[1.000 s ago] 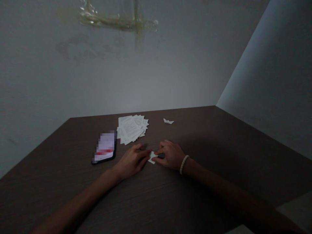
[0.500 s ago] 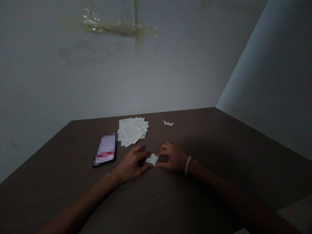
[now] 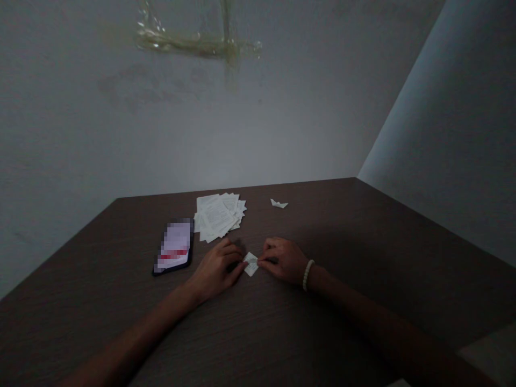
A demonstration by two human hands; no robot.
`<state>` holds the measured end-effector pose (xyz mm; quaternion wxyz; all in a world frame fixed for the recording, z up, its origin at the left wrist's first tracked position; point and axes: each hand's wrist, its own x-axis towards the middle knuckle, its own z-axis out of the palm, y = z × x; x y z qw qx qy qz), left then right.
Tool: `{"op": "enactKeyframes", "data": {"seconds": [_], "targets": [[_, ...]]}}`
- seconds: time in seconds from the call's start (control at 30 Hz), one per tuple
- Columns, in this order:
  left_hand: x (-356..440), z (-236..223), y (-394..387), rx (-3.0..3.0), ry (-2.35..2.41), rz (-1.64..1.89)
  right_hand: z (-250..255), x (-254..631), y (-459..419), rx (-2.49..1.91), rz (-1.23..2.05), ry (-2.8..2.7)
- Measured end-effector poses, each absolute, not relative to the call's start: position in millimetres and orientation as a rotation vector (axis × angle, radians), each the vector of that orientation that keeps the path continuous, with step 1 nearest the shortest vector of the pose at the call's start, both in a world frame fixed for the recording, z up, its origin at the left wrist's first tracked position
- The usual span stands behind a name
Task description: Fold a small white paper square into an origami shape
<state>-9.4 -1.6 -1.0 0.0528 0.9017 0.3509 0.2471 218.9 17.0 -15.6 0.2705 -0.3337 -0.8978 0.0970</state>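
My left hand (image 3: 220, 269) pinches the nine-o'clock corner of a small, creased, diamond-shaped paper (image 3: 250, 264) at the tabletop's centre; my right hand (image 3: 284, 259), wearing a beaded bracelet (image 3: 308, 275), pinches its three-o'clock corner; toward eleven lies a fanned pile of thin printed sheets (image 3: 219, 216); at ten, a glossy, dark-edged phone (image 3: 174, 246); at one, a pointed folded paper (image 3: 279, 203); beneath, dark wood-grained table (image 3: 242, 333).
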Motion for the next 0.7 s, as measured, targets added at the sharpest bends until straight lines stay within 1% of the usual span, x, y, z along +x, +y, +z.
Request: {"op": "enactKeyframes", "data": {"seconds": [0.7], "targets": [[-6.5,-5.6,6.5,2.562,1.315,0.747,-9.3,207.6,14.6,-1.109,0.293,-2.335]]}}
